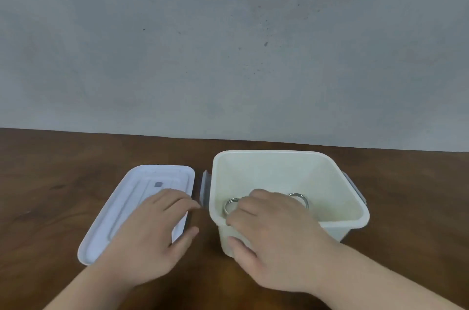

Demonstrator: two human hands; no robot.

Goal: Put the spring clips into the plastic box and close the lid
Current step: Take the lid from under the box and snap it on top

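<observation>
The cream plastic box (330, 177) stands open on the table, right of centre, with grey latches on both sides. Two metal ring-shaped spring clips lie on its floor, one at the left (229, 204) and one further right (300, 199). My right hand (276, 236) drapes over the box's near rim, with its fingers inside touching the left clip and its thumb pressed on the outer front wall. The white lid (142, 190) lies flat to the left of the box. My left hand (149, 231) rests on the lid, fingers on top and thumb at its near right edge.
The brown wooden table (50, 182) runs back to a grey wall (228, 43). A narrow gap of table separates the lid from the box's left latch (205, 188).
</observation>
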